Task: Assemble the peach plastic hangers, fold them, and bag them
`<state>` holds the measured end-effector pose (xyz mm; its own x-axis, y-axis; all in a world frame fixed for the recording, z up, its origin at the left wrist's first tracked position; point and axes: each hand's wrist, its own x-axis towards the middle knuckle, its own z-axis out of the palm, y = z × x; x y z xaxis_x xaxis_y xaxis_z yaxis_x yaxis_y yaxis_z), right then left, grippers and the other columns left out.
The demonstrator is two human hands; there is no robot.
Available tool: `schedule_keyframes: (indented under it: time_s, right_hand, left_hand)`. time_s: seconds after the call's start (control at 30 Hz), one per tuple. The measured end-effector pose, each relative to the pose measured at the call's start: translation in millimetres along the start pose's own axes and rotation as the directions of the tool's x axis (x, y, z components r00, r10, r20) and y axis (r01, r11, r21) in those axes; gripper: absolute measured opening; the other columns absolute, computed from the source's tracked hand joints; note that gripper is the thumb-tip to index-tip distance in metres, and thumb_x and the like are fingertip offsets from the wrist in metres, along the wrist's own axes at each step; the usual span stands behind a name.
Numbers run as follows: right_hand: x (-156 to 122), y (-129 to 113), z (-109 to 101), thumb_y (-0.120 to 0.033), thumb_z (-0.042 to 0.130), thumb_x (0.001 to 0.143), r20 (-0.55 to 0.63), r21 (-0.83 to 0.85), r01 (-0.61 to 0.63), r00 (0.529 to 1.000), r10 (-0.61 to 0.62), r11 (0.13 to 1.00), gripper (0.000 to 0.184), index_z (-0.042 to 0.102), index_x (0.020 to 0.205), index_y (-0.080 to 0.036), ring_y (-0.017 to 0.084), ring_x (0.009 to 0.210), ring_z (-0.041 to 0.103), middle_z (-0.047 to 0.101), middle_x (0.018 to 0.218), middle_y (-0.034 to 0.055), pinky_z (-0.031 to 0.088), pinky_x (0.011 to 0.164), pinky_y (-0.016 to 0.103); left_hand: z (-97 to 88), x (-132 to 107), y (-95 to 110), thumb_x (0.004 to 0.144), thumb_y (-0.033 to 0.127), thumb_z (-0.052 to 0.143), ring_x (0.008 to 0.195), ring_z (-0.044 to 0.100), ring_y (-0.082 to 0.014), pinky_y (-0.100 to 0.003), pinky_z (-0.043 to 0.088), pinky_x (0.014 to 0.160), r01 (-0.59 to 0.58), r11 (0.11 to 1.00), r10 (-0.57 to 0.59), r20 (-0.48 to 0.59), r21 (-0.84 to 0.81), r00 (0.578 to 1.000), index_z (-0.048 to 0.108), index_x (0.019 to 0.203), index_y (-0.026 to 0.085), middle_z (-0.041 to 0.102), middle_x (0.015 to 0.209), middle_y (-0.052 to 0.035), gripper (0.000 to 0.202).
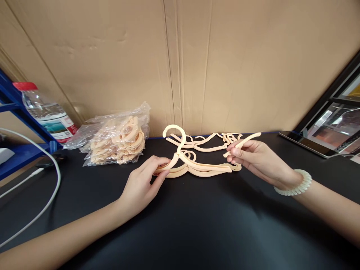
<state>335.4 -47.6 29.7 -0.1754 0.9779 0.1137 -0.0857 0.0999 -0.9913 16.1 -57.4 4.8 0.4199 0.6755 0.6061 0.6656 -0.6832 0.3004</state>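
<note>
My left hand [147, 178] is closed on the left arm of a peach plastic clothes hanger [206, 164], its hook standing up. Under and behind it, more hangers of the same kind [201, 173] lie on the black tabletop. Off to the right, my right hand [251, 157] pinches a separate peach plastic hanger piece [248, 138], slim and slightly curved, between thumb and fingers. The piece is apart from the hanger in my left hand. Further back lie opened hangers [209, 148] and a small cluster of peach parts [231, 138].
A clear plastic bag [116, 140] full of peach hanger parts sits at the back left. Beside it stands a water bottle [53, 112] with a red cap. A white cable [58, 176] loops at left. A phone-like device [306, 144] lies at right. Cardboard [126, 56] walls the back.
</note>
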Motion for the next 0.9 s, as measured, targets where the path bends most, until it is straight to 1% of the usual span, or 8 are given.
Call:
schedule_keyframes:
  time_s: [0.13,0.23,0.3,0.4,0.5,0.57,0.7,0.9]
  right_hand:
    - [-3,-3,3,-0.032,0.087,0.067,0.068,-0.005,-0.068,0.995,0.068,0.998,0.026,0.074,0.087,-0.021,0.015,0.071,0.062,0.069,0.079,0.0031,0.055,0.069,0.029]
    - [-3,-4,2,-0.036,0.084,0.071,0.065,-0.052,-0.039,0.997,0.042,0.998,0.022,0.073,0.083,-0.021,0.013,0.067,0.058,0.066,0.075,0.0018,0.053,0.064,0.027]
    - [-3,-6,1,-0.037,0.082,0.073,0.056,-0.06,-0.023,0.998,0.027,0.998,0.02,0.071,0.079,-0.021,0.012,0.069,0.057,0.062,0.076,0.0006,0.053,0.067,0.026]
    - [-4,-9,-1,-0.039,0.08,0.076,0.089,-0.045,-0.085,0.992,0.089,0.995,0.021,0.07,0.079,-0.02,0.017,0.086,0.06,0.063,0.088,0.0028,0.055,0.083,0.032]
    - [-5,-11,-2,-0.038,0.077,0.08,0.184,0.012,-0.207,0.962,0.201,0.978,0.02,0.068,0.081,-0.02,0.022,0.101,0.062,0.065,0.104,0.0064,0.053,0.093,0.039]
    - [-5,-11,-3,-0.036,0.075,0.082,0.241,0.071,-0.294,0.932,0.27,0.953,0.02,0.066,0.077,-0.019,0.023,0.104,0.064,0.066,0.106,0.0069,0.053,0.093,0.039]
    - [-3,-11,-4,-0.032,0.073,0.084,0.318,0.12,-0.424,0.873,0.371,0.898,0.021,0.06,0.074,-0.018,0.028,0.107,0.066,0.067,0.09,0.0052,0.056,0.087,0.034]
    - [-3,-12,-5,-0.03,0.074,0.083,0.308,0.099,-0.463,0.856,0.415,0.881,0.016,0.062,0.083,-0.019,0.027,0.101,0.07,0.072,0.088,0.0056,0.058,0.081,0.031]
  left_hand:
    - [0.8,-1,0,0.097,0.024,0.048,0.083,0.066,-0.0157,-0.026,0.055,0.073,0.019,1.0,-0.019,-0.003,-0.011,1.0,0.055,0.11,0.021,0.064,0.097,-0.0026,0.015]
    - [1.4,-1,-1,0.097,0.024,0.048,0.081,0.065,-0.0156,-0.026,0.054,0.071,0.03,1.0,-0.03,-0.014,-0.007,0.999,0.054,0.109,0.021,0.063,0.095,-0.0024,0.014]
    - [1.4,-2,-1,0.097,0.024,0.048,0.081,0.065,-0.0153,-0.026,0.054,0.071,0.038,0.999,-0.038,-0.017,-0.008,0.999,0.054,0.11,0.021,0.062,0.095,-0.0022,0.014]
    - [0.9,-2,-1,0.097,0.023,0.049,0.081,0.065,-0.0147,-0.026,0.054,0.071,0.035,0.999,-0.035,-0.019,-0.008,0.999,0.053,0.11,0.021,0.062,0.095,-0.0019,0.014]
    - [0.6,-2,-1,0.097,0.022,0.049,0.082,0.064,-0.0147,-0.026,0.054,0.071,0.031,0.999,-0.031,-0.02,-0.015,0.999,0.054,0.11,0.021,0.062,0.096,-0.0019,0.014]
    - [0.6,-2,-1,0.097,0.022,0.049,0.082,0.064,-0.0146,-0.026,0.055,0.072,0.029,0.999,-0.029,-0.021,-0.021,0.999,0.054,0.109,0.021,0.062,0.096,-0.0022,0.013]
    - [0.9,0,0,0.096,0.023,0.049,0.082,0.065,-0.0146,-0.026,0.055,0.072,0.014,1.0,-0.014,-0.025,-0.016,1.0,0.054,0.107,0.021,0.062,0.095,-0.0019,0.012]
    - [0.6,1,1,0.096,0.022,0.05,0.081,0.065,-0.0139,-0.025,0.054,0.072,-0.011,1.0,0.012,-0.034,0.007,0.999,0.054,0.107,0.021,0.063,0.094,-0.0015,0.012]
